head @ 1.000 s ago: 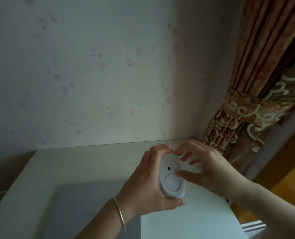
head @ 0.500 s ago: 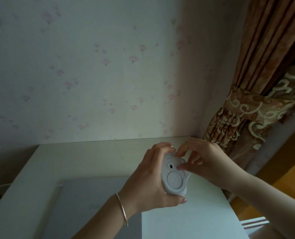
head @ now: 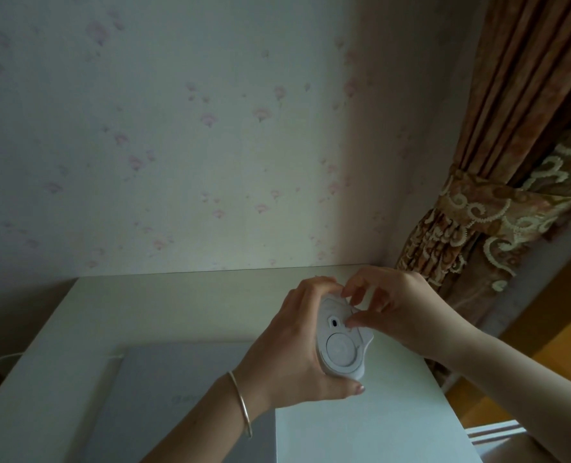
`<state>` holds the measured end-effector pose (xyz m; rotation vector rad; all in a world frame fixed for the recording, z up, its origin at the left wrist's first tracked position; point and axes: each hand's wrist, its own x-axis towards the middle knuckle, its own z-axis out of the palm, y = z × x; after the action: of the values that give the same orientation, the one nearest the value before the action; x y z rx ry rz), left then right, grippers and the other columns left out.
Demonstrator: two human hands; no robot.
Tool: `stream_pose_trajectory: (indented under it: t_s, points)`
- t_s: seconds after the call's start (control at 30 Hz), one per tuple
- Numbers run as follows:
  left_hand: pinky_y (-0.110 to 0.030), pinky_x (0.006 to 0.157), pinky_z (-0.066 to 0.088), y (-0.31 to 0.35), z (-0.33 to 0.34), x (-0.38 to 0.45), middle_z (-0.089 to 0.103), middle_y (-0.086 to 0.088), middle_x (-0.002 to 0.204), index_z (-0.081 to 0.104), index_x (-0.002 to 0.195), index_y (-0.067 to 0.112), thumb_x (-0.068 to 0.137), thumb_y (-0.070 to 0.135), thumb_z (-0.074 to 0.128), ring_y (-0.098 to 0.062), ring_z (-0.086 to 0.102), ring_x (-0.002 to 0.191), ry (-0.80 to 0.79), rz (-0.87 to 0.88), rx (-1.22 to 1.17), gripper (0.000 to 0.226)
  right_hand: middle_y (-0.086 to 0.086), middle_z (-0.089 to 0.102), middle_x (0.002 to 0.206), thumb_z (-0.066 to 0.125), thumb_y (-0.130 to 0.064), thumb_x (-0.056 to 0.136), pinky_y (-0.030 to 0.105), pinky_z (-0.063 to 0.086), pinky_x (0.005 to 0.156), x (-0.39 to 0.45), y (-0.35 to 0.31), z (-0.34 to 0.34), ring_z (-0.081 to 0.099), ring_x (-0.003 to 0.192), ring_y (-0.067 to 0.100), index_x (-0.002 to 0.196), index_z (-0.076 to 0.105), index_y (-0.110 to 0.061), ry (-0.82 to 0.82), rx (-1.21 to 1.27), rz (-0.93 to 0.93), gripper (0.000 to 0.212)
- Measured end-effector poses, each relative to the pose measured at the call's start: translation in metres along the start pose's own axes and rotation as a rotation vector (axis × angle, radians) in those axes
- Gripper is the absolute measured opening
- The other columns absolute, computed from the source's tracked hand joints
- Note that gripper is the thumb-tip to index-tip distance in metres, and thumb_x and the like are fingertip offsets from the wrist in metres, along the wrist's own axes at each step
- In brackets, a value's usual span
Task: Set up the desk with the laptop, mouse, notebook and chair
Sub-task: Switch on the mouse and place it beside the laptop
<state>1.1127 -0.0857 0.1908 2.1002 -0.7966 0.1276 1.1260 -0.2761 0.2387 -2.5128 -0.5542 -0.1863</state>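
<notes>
In the head view, a white mouse (head: 340, 342) is held above the pale surface (head: 163, 312) with its underside turned to the camera, and the grip of the left hand (head: 297, 349) is closed around its left edge and lower end (a thin bangle (head: 242, 406) is worn on that wrist). The right hand (head: 401, 312) is curled in a narrow pinch, with its fingertips (head: 351, 324) pressed on the upper part of the underside beside a small dark slot. A closed grey laptop (head: 177, 396) is seen lying flat on the surface under the left forearm, a flowered wall (head: 210, 145) stands behind, and a tied brown curtain (head: 511, 195) hangs at the right.
</notes>
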Motion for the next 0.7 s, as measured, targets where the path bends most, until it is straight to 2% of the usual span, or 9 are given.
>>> stream_pose_trajectory:
  t_s: [0.23, 0.47, 0.7]
  points:
    - [-0.025, 0.094, 0.043, 0.001, 0.000, -0.002, 0.037, 0.020, 0.128, 0.026, 0.128, 0.039, 0.051, 0.041, 0.090, -0.007, 0.043, 0.119, -0.001, 0.003, -0.025, 0.099, -0.015, 0.063, 0.078, 0.083, -0.023, 0.065, 0.010, 0.044, 0.058, -0.003, -0.004, 0.001, 0.059, 0.067, 0.005, 0.083, 0.062, -0.030, 0.030, 0.003, 0.000, 0.029]
    - [-0.024, 0.092, 0.045, 0.002, -0.001, -0.005, 0.038, 0.019, 0.127, 0.028, 0.128, 0.036, 0.050, 0.040, 0.090, -0.008, 0.045, 0.117, -0.003, 0.012, -0.028, 0.100, -0.015, 0.063, 0.084, 0.083, -0.028, 0.064, 0.013, 0.046, 0.059, -0.008, -0.008, -0.003, 0.061, 0.070, 0.003, 0.085, 0.062, -0.033, -0.021, 0.023, 0.030, 0.031]
    - [-0.023, 0.092, 0.044, 0.003, -0.003, -0.007, 0.037, 0.020, 0.127, 0.027, 0.127, 0.037, 0.050, 0.041, 0.090, -0.007, 0.044, 0.117, -0.010, 0.024, -0.005, 0.100, -0.016, 0.061, 0.081, 0.084, -0.026, 0.063, 0.011, 0.044, 0.058, -0.010, -0.014, -0.002, 0.060, 0.068, 0.002, 0.084, 0.059, -0.031, -0.022, -0.005, 0.041, 0.034]
